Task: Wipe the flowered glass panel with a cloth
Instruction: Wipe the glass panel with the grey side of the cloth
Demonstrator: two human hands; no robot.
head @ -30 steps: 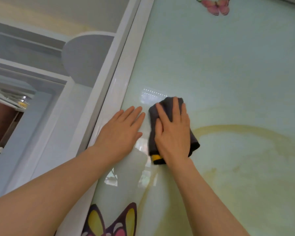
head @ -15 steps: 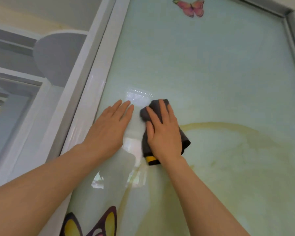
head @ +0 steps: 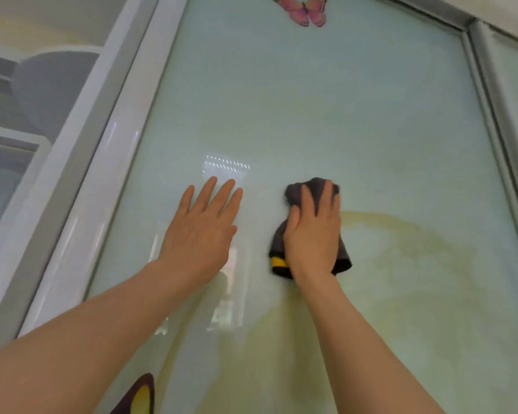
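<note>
The glass panel [head: 326,115] fills most of the view, pale green with a faint yellow arc printed across its middle and set in a white frame [head: 102,174] on the left and a grey metal frame [head: 491,121] on the right. A pink butterfly [head: 301,10] sits near the top edge, and part of a dark purple and yellow motif [head: 141,395] shows at the bottom.

The left hand [head: 202,234] lies flat on the glass with its fingers straight and slightly spread, holding nothing; it looks like a brace. The right hand [head: 313,234] presses a dark grey cloth [head: 308,189] against the panel, fingers laid over the bunched top and the thumb along its left side, more pressing than gripping. A yellow tag [head: 277,262] peeks out at the lower left corner of the cloth.

Half a second ago the cloth was just beside the left hand, almost touching its fingertips. Now the two hands stand clearly apart, the cloth having swept rightward onto the start of the yellow arc, while the left hand has stayed near the bright reflection. This reads as a sideways wiping stroke in progress; the wide stretch of glass to the right and above likely remains to be covered.
</note>
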